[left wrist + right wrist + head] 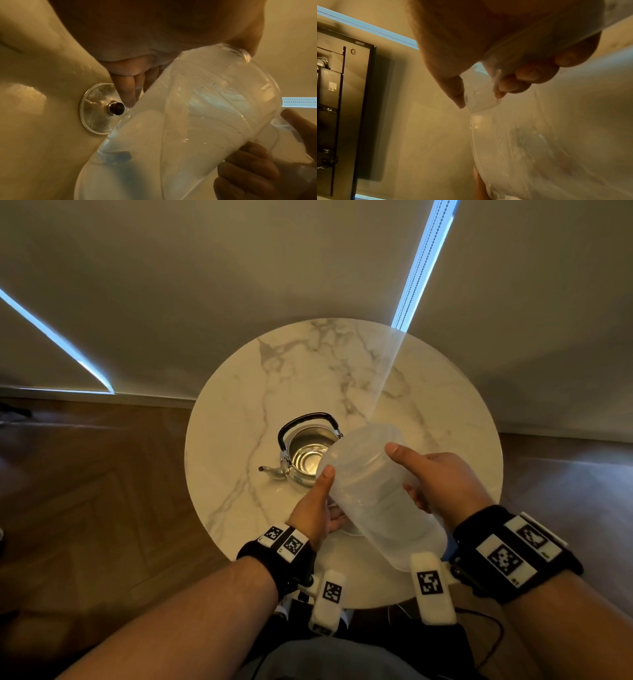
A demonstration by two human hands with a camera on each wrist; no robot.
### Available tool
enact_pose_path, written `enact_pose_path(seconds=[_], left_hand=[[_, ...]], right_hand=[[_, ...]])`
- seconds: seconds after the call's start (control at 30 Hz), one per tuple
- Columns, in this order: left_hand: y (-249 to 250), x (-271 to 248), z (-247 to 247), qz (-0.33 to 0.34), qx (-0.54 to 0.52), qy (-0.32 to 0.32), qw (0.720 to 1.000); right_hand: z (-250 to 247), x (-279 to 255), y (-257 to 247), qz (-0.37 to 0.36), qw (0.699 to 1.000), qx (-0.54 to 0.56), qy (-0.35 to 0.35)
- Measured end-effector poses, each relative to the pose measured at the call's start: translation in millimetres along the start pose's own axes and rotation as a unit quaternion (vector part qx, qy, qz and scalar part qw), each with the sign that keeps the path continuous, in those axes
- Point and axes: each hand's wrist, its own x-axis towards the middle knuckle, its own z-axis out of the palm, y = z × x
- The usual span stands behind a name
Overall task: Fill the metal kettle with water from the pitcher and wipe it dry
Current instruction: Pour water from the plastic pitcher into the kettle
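A lidless metal kettle with a black handle stands on the round marble table, its spout pointing left. A translucent plastic pitcher is tilted with its mouth over the kettle's right rim. My left hand grips the pitcher's left side, thumb on top. My right hand holds its right side, with the fingers curled round the handle. The kettle lid lies on the table beside my left fingers. I cannot tell whether water flows.
The table stands against a wall with drawn blinds. Wooden floor lies to the left and right. A dark panel hangs on the wall in the right wrist view. A black cable runs below the table's near edge.
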Motion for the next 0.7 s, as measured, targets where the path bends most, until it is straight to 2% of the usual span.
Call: enact_pose_path(seconds=[0.27,0.43,0.53,0.7], left_hand=[[0.1,1.9,-9.1,-0.001,0.037,-0.012,0.999],[4.7,-1.1,-26.7,0.013,0.131,-0.027,0.991],[5.4,-2.8,-51.3,0.011,0.179,-0.021,0.984],[-0.7,-35.3,-123.7,0.06,0.276,0.025,0.959]], right_hand=[[2.9,3.2,-5.8,0.008,1.0,-0.023,0.001],[3.2,4.1,-10.3,-0.005,0.998,-0.056,-0.004],[1.9,6.7,-11.9,0.0,0.998,-0.065,-0.007],[-1.3,11.3,-16.7,0.0,0.997,-0.075,-0.015]])
